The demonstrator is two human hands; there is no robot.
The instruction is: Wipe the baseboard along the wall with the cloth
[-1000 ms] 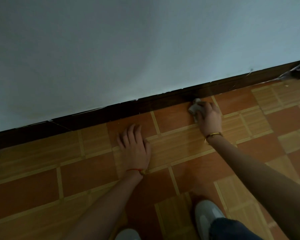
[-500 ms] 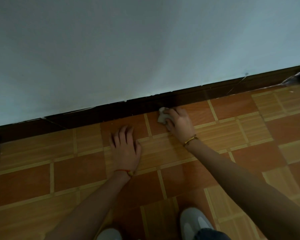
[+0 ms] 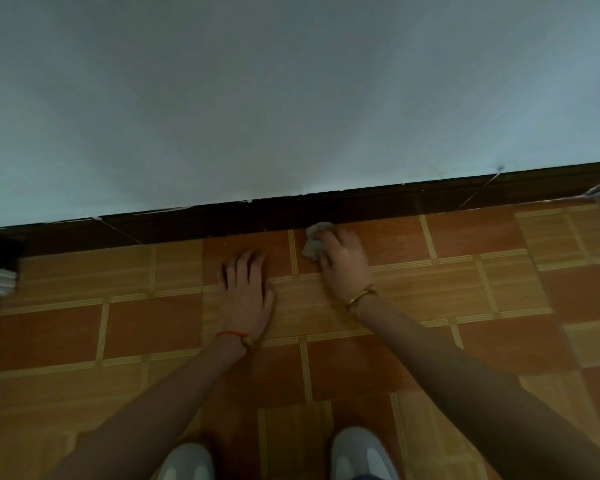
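**Cloth at the foot of the baseboard, right hand on it**

From the head view, we see our right hand (image 3: 343,263) gripping a small crumpled grey cloth (image 3: 314,241), fingers curled over it, with the cloth bunched out past the fingertips on the side toward our left. The cloth sits where the floor (image 3: 153,327) meets the dark baseboard (image 3: 378,206); its upper edge appears to touch the board's lower face, though the dim light keeps us from being sure how much of it bears on the wood.

Our left hand (image 3: 246,289) lies flat on the floor tiles, fingers straight and slightly spread, holding nothing. It looks to be propping us up (a judgement from the posture). It sits near the cloth, on its left and a little back from the wall.

The baseboard's long axis runs across the view from lower left to upper right, along the pale wall (image 3: 291,98). So the stroke must run sideways along that line, not toward or away from us. We judge the right hand to be the working hand. To its left the board runs past the braced left hand, which stands back from the wall, just off the cloth's line.

Two light shoes (image 3: 361,455) show at the bottom edge.
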